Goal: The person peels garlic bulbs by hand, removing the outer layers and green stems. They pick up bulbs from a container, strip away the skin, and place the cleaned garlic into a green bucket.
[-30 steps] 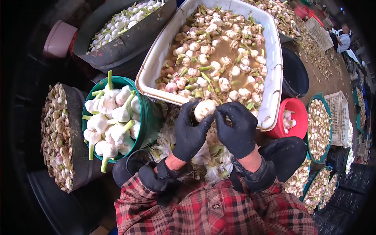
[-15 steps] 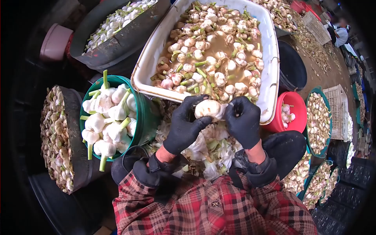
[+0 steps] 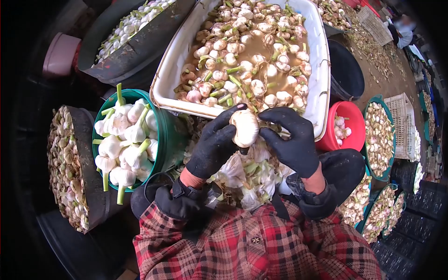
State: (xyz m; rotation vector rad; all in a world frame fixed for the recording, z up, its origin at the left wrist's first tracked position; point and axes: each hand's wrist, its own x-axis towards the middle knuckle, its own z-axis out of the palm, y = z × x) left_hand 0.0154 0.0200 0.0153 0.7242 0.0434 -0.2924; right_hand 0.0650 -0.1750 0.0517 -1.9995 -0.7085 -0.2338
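Observation:
A large garlic bulb (image 3: 245, 128) is held between my two black-gloved hands, just in front of the near rim of a white tub (image 3: 205, 108) with garlic in brown water. My left hand (image 3: 215, 142) grips the bulb from the left, with fingers on its top and side. On the right, my right hand (image 3: 291, 140) is closed with its fingertips at the bulb's right side. Beneath the hands lies a heap of pale peeled skins (image 3: 249, 179). Left of me, a green bucket (image 3: 165, 140) holds cleaned white bulbs with cut green stems.
A red bucket (image 3: 357, 126) with a few bulbs stands at the right, beside a green basket (image 3: 393, 135) of garlic. Dark containers of garlic (image 3: 100, 163) are at the left. A white crate (image 3: 400, 123) and a person (image 3: 404, 32) are farther right.
The bulb has been turned more upright between my hands. My right hand has shifted its fingers along the bulb, and the view has moved slightly.

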